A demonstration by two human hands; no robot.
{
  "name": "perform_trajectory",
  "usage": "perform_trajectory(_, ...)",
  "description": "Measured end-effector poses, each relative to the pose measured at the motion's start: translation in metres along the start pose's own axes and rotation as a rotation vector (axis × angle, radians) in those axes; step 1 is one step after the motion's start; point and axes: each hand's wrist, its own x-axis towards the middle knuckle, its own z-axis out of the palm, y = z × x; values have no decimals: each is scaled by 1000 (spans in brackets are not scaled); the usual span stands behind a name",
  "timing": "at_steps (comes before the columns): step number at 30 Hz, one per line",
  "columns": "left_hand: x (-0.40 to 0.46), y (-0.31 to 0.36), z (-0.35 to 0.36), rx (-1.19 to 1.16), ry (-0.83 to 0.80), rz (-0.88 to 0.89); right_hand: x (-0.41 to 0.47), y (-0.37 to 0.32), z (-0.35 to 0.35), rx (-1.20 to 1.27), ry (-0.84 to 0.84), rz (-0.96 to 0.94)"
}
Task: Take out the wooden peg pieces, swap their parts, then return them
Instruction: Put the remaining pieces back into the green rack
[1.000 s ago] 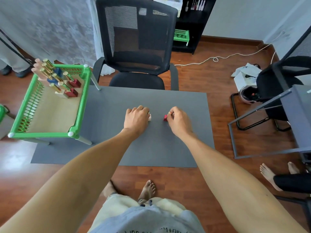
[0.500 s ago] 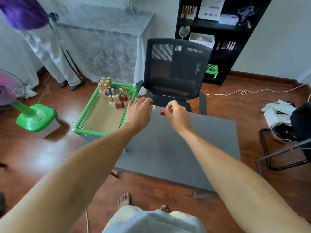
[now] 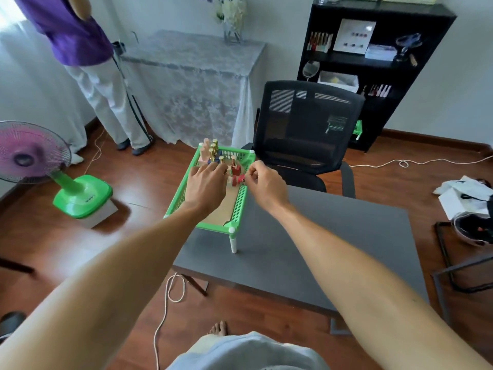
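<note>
A green basket tray stands on short white legs at the far left corner of the grey table. Several wooden pegs with gold, pink, blue and red parts stand at its far end. My left hand hovers over the tray with its fingers curled round a pale peg piece, most of which is hidden. My right hand is at the tray's right rim and pinches a small red peg piece just beside the standing red pegs.
A black mesh chair stands behind the table. A pink and green fan is on the floor at left. A person in purple stands at the back left beside a cloth-covered table. A white cord lies near my feet.
Both hands lifted off the middle of the table with their pieces and moved left and away, to above the green tray. The camera view tilted up.
</note>
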Motion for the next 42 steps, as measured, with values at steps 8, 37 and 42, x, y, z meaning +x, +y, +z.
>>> perform_trajectory(8, 4, -42, 14, -12, -41, 39, 10, -18, 36, -41, -27, 51)
perform_trajectory(37, 65, -82, 63, -103, -85, 122, 70, -17, 82, -214, 24, 160)
perform_trajectory(42, 72, -81, 67, -67, -99, 116, 78, -16, 85, -193, 26, 157)
